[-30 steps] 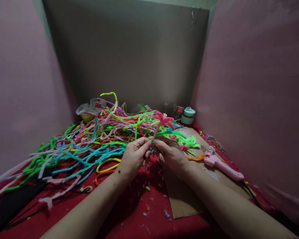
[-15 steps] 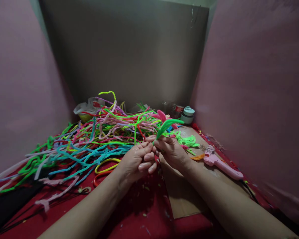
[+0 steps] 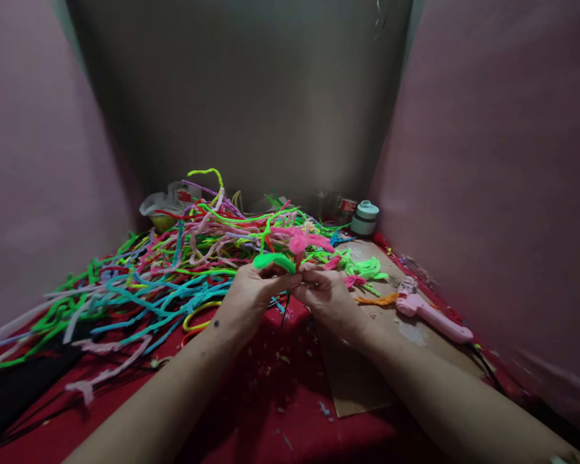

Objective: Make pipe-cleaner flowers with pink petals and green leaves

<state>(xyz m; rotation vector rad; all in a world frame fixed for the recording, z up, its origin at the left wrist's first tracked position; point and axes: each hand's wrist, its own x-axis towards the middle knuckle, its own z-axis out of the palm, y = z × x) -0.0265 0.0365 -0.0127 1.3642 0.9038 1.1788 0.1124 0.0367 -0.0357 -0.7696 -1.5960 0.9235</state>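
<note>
Both hands meet at the middle, pinching one fuzzy piece between them. A green leaf (image 3: 274, 260) points left over my left hand (image 3: 254, 293), whose thumb and fingers are closed at its base. A pink flower (image 3: 300, 242) stands just above the fingertips. My right hand (image 3: 326, 296) has its fingers closed on the flower's stem, touching the left thumb. A thin dark stem end hangs below the fingers. Exactly which part each fingertip grips is partly hidden.
A big tangle of coloured pipe cleaners (image 3: 207, 245) covers the back left. Cardboard (image 3: 357, 380) lies on the red cloth (image 3: 251, 399) at right, with a pink glue gun (image 3: 432, 316) and green fuzzy strands (image 3: 367, 266). A pale green jar (image 3: 365, 219) stands behind.
The green leaf has swung from pointing up right to pointing left. The pink flower now shows upright above the fingers. My left hand has turned, its fingers no longer curled toward the camera.
</note>
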